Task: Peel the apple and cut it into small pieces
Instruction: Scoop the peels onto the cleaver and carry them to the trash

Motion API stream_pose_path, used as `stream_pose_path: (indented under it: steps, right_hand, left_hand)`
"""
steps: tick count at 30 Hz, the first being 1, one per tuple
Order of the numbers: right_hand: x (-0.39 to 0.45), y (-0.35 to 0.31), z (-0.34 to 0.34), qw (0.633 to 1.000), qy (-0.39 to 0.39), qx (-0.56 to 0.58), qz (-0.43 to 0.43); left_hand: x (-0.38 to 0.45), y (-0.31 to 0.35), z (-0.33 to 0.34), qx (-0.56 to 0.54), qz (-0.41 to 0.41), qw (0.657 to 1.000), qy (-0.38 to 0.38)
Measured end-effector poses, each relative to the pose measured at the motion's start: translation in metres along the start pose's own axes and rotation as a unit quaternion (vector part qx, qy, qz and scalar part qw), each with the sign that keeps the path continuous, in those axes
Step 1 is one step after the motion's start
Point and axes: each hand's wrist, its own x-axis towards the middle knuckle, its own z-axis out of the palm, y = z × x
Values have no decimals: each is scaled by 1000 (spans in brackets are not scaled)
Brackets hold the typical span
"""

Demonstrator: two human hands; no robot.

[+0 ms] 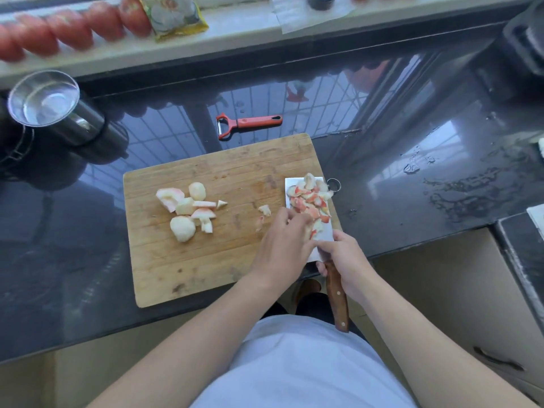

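A single head-worn wide-angle camera looked steeply down from above the person's chest, facing forward across the dark counter [412,178] toward the ledge [241,28] at the far edge. It sat close: both forearms filled the lower frame, and the cutting board [206,260] lay just beyond the fingers [287,214]

Both bare forearms reaching forward from near, left hand [282,234] lying palm down with fingers curling loosely, right hand [343,256] gripping a handle, hands touching
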Motion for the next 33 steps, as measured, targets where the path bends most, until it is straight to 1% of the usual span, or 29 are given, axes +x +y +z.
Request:
stream_pose_path:
  steps: [2, 3, 5, 6, 7, 8, 9, 10, 11, 12, 14, 16, 21, 23, 25, 29, 33]
  right_hand:
    - [-2, -3, 1, 998, -20, 53, 1]
    - [-2, -4, 1, 997, -27, 71, 2]
    - [-1, -7, -1, 996, -34, 85, 3]
    - [-1, -8, -2, 996, -34, 81, 3]
    - [1, -10, -4, 997, -32, 74, 1]
    - [2, -11, -5, 998, -29, 64, -3]
    - [4, -11, -7, 998, -23, 50, -6]
    - [5, -11, -9, 999, -16, 33, -10]
    - [7, -9, -11, 1000, -9, 11, -13]
    - [9, -7, -13, 1000, -4, -12, -15]
    - [11, -1, -15, 999, -1, -49, -16]
    - [10, 6, -16, 998, -3, -62, -14]
    - [9, 14, -11, 999, -17, -30, -3]
    - [9, 13, -11, 1000, -16, -24, 2]
    - [9, 12, -12, 1000, -16, -22, 5]
    - [10, 13, -12, 999, -15, -32, 4]
    - [12, 13, -12, 999, -12, -40, 9]
  left_hand:
    - [-2, -3, 4, 45, 36, 998, -4]
    - [-4, -5, 3, 43, 57, 997, 1]
    - [-7, -11, -5, -6, 93, 995, 28]
    - [-7, -16, -12, -26, 94, 994, 55]
    - [-4, -24, -19, -35, 72, 993, 88]
    - [1, -34, -28, -34, 24, 993, 112]
    - [7, -44, -37, -23, -40, 992, 115]
    - [13, -53, -44, 2, -97, 991, 91]
    - [19, -60, -48, 45, -122, 990, 51]
    - [24, -65, -51, 99, -110, 989, 4]
    - [36, -68, -55, 189, -36, 978, -82]
    - [50, -69, -62, 238, 24, 960, -142]
    - [69, -69, -69, 261, 91, 938, -209]
    - [68, -69, -68, 262, 103, 933, -225]
    - [65, -69, -68, 266, 105, 932, -224]
    - [57, -70, -62, 300, 118, 926, -196]
    - [52, -83, -59, 291, 90, 943, -137]
